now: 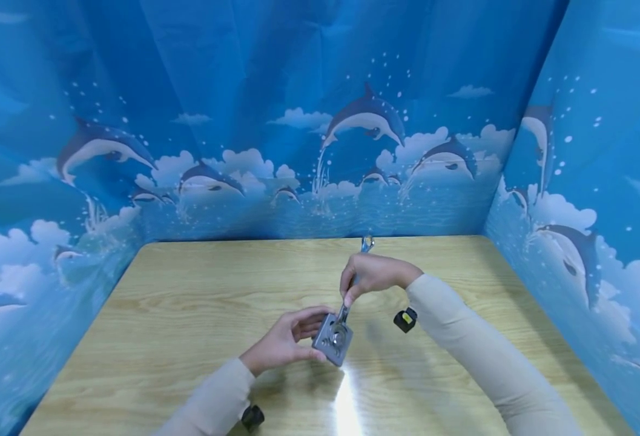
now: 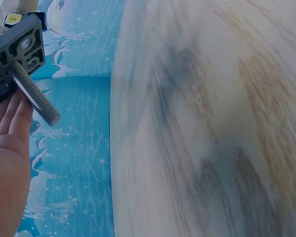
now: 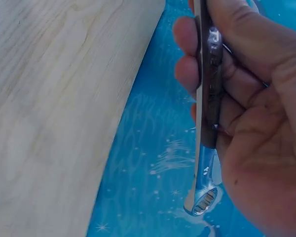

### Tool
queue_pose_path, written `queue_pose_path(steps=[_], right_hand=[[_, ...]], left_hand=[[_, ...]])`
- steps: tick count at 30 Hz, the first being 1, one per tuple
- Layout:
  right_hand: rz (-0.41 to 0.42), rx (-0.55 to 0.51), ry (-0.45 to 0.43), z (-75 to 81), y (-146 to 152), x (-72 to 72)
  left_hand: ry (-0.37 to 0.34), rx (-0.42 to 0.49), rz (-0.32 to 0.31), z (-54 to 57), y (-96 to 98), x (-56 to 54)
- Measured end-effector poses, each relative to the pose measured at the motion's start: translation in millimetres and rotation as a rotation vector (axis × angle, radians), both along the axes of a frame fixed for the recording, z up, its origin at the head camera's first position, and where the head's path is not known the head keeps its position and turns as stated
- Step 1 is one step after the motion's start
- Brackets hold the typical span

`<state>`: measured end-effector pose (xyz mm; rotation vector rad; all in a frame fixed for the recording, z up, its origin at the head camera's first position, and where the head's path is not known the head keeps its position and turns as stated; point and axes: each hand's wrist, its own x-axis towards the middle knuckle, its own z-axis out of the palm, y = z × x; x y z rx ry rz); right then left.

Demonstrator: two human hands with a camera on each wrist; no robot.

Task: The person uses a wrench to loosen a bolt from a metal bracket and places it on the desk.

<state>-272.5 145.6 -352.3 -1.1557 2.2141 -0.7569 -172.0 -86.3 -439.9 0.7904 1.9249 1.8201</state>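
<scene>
My left hand (image 1: pixel 281 342) grips a square grey metal plate (image 1: pixel 325 344) by its edges, thumb along the near side and fingers on the far side. Out of the plate's underside sticks a long threaded bolt (image 2: pixel 35 97), seen in the left wrist view; the plate is tilted and held above the table. My right hand (image 1: pixel 373 272) holds a combination wrench (image 3: pixel 209 98) by its shank, fingers curled round it. The wrench's ring end (image 3: pixel 205 201) points away from the plate. Its other end meets the middle of the plate's upper face; how far it is seated cannot be made out.
A light wood-grain table (image 1: pixel 189 290) lies beneath both hands. Blue curtains with dolphins (image 1: pixel 232 121) stand along its back and sides. Small black devices (image 1: pixel 405 320) sit at the wrists. A bright reflection falls on the tabletop near the front.
</scene>
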Motion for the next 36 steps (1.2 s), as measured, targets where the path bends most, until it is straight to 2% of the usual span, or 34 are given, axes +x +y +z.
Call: queue_pose_path(steps=[3,7,11,15,18,22,26,31,34,36], right_hand=[[-0.023,0.0,-0.038,-5.8,3,0.2],[-0.064,-0.033,-0.064,-22.7,15,-3.2],[-0.15,-0.086,-0.084,-42.7,34,-6.6],[-0.298,-0.113,-0.088,-59.6,52,-2.1],[-0.435,-0.118,-0.124,-69.0,59,9.0],[-0.623,-0.15,-0.208,-79.0,58,29.0],[-0.777,-0.283,-0.341,-90.6,49,51.2],[-0.864,-0.526,-0.592,-101.6,28,80.2],[-0.88,-0.622,-0.678,-104.6,14,94.1],[-0.884,-0.663,-0.705,-105.8,4,101.3]], left_hand=[[-0.004,0.012,-0.007,-1.7,0.5,0.1],[0.003,0.051,0.001,-6.3,0.2,-1.6],[-0.002,0.031,0.061,-11.1,-1.6,-2.9],[0.003,-0.004,0.137,-14.7,-1.8,-4.7],[0.021,-0.012,0.232,-16.5,0.3,-6.2],[0.065,-0.038,0.403,-18.0,6.2,-7.9],[0.136,-0.065,0.558,-17.7,13.0,-8.5],[0.186,-0.077,0.689,-17.5,18.1,-9.0],[0.211,-0.077,0.734,-18.3,19.8,-9.6],[0.237,-0.076,0.755,-19.2,20.5,-9.9]])
